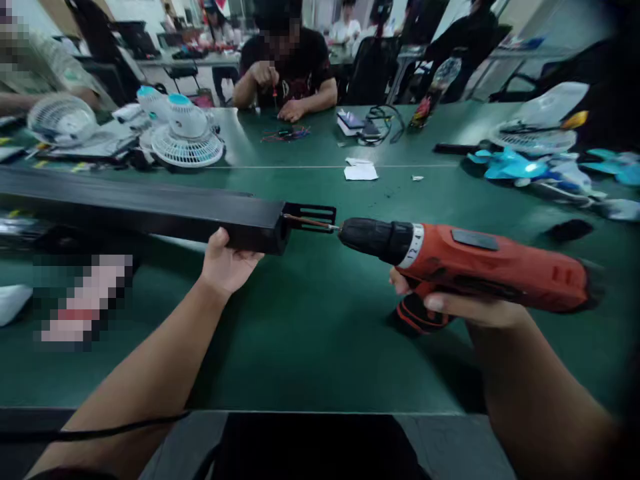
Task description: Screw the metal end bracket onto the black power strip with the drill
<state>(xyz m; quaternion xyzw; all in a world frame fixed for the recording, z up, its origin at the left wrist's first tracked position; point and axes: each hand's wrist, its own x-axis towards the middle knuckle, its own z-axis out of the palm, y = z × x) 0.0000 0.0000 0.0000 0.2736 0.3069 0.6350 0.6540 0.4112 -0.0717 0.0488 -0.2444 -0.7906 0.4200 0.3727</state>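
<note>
My left hand (pixel 227 263) grips a long black rectangular case (pixel 200 207) near its right end, thumb on the front side and fingers underneath. From that end a slotted black bracket (pixel 320 215) sticks out. In my right hand (pixel 465 308) is a red and black cordless drill (pixel 490 260), held by its handle and pointing left. Its long thin bit (pixel 313 222) reaches alongside the bracket to the end of the case. Whether the tip touches a screw there is hidden.
White fan parts (pixel 187 137) lie at the back left, blue fan blades (pixel 510 163) at the right. Across the green table (pixel 320 333) a person (pixel 300 73) works with a screwdriver near coloured wires (pixel 285 135). A paper scrap (pixel 361 172), a cable (pixel 387 123) and a bottle (pixel 435 90) are around.
</note>
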